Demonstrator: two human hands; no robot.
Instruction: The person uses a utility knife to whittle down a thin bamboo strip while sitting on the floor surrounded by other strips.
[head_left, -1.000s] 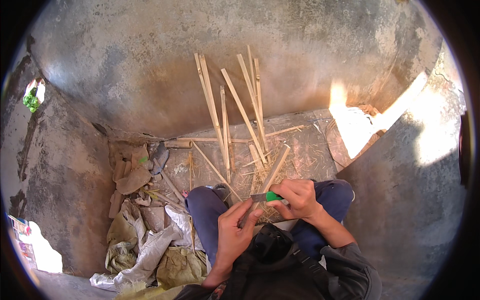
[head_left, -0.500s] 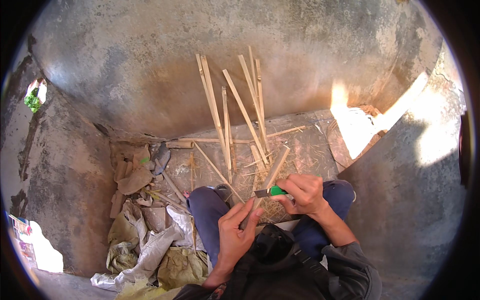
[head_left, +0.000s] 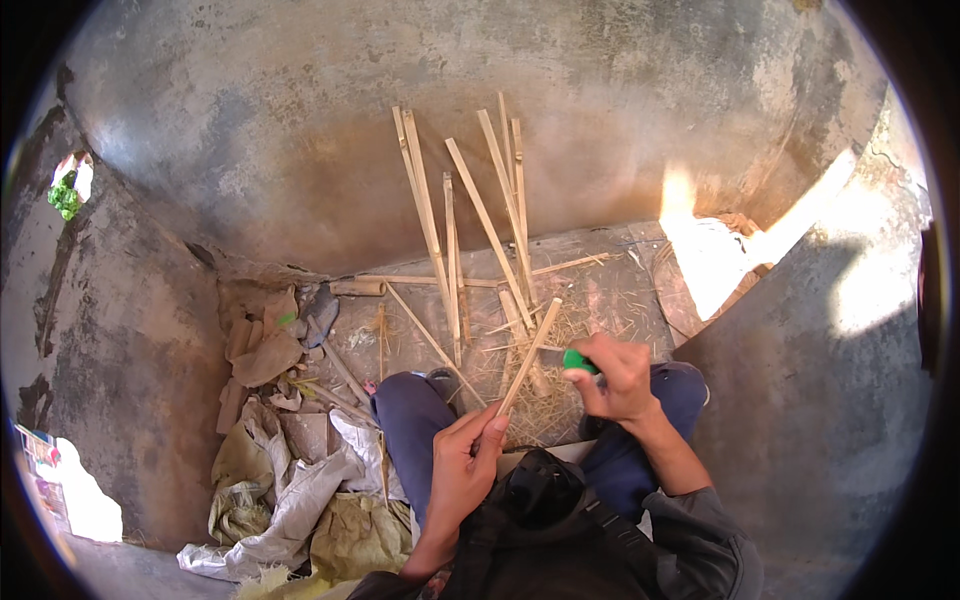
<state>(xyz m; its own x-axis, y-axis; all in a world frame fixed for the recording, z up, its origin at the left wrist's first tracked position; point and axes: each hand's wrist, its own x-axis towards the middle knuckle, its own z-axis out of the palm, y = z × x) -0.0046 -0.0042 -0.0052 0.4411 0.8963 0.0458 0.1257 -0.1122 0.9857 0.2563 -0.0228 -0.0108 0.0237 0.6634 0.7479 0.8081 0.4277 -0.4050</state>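
My left hand (head_left: 466, 462) grips the near end of a thin split bamboo strip (head_left: 528, 355) that slants up and away over my knees. My right hand (head_left: 618, 378) is closed on a knife with a green handle (head_left: 576, 361), its blade set against the strip near the middle. Both hands are above my lap, over blue trousers. Thin shavings and fibres (head_left: 548, 400) lie on the floor under the strip.
Several long bamboo strips (head_left: 452, 225) lean against the concrete wall ahead. Crumpled sacks and rags (head_left: 300, 490) and broken pieces lie at my left. A bright sunlit patch (head_left: 712, 262) falls on the floor at the right. A dark bag (head_left: 545, 500) hangs at my chest.
My right hand with the knife has moved right and slightly down along the strip. The left hand has slid up and closed more tightly on the strip's near end.
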